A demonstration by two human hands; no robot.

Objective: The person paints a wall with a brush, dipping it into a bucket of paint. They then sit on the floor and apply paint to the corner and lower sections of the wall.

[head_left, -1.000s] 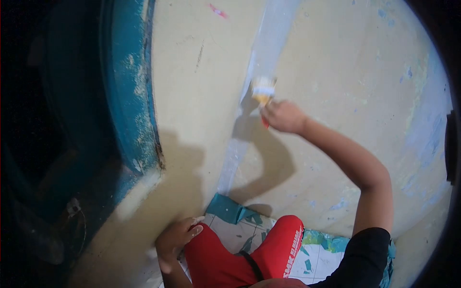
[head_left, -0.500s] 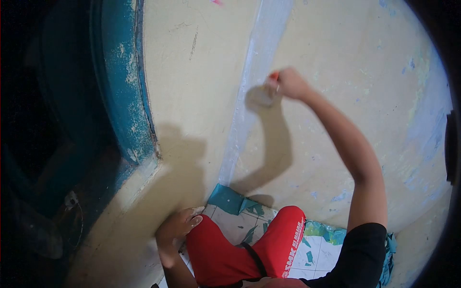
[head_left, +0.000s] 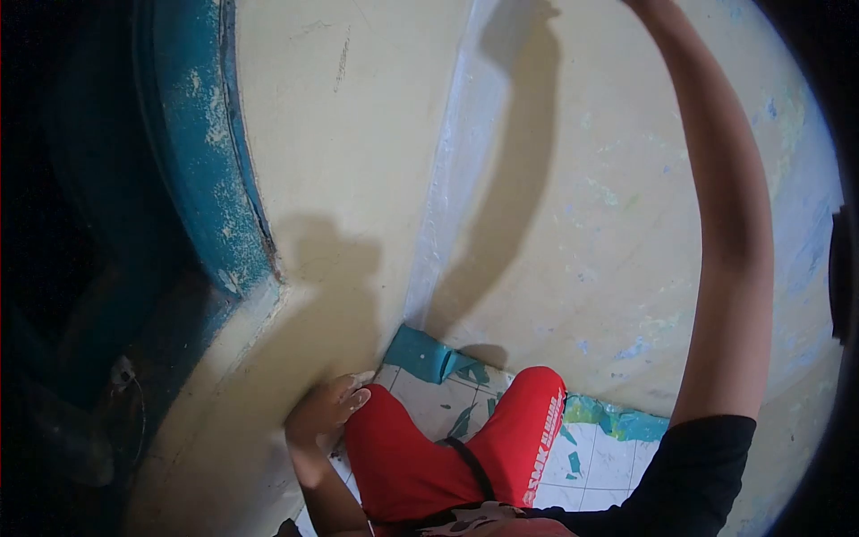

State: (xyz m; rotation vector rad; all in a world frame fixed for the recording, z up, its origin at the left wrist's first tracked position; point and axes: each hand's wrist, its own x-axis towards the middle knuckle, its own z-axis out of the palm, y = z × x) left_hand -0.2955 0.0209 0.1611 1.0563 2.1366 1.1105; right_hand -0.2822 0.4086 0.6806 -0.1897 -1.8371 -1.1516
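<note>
My left hand [head_left: 331,404] rests against my left knee, its fingers apart and the tips smeared white. No object shows in it. Reaching up the right-hand wall, my right arm [head_left: 734,206] passes out of the top edge, so the hand and whatever it holds are out of sight. A pale bluish-white strip [head_left: 437,192] runs down the wall corner. The cream wall [head_left: 617,251] beside it carries patches of blue and green.
Teal peeled sheeting [head_left: 417,353] lies along the wall's foot, with scraps on the white floor tiles [head_left: 582,488]. A worn teal frame [head_left: 192,152] stands at the left beside a dark area. My red-clad knees [head_left: 528,421] are close to the corner.
My right hand, earlier shut on a small tool with an orange-red part near the strip, has moved up and out of view. My left hand stays at the knee. The view has shifted slightly.
</note>
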